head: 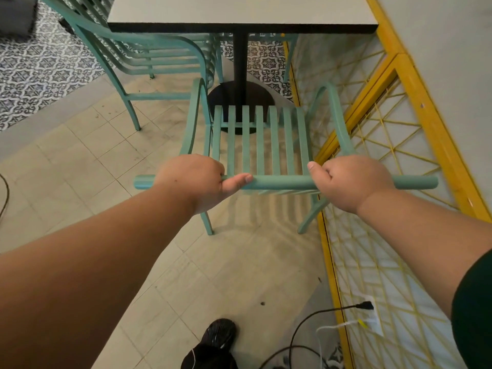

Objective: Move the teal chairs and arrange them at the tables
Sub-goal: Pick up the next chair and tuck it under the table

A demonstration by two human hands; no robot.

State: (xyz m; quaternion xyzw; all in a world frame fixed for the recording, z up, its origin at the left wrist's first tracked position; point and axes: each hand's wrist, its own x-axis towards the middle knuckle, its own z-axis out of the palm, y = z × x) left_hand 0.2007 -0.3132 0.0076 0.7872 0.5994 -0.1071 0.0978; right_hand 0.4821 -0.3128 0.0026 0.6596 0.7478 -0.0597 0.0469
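A teal slatted armchair (259,141) stands on the floor tiles in front of me, its seat facing a grey-topped table (239,12) with a black pedestal. My left hand (195,179) and my right hand (351,182) are both closed around the top rail of the chair's back. The chair's front edge lies just short of the table's round black base. A stack of several teal chairs (149,54) stands to the left of the table, partly under its edge.
A yellow frame with yellow string netting (378,161) runs along the wall on the right, close to the chair's right arm. Black and white cables (319,323) lie on the floor near my shoe (218,336). Patterned tiles cover the far left floor.
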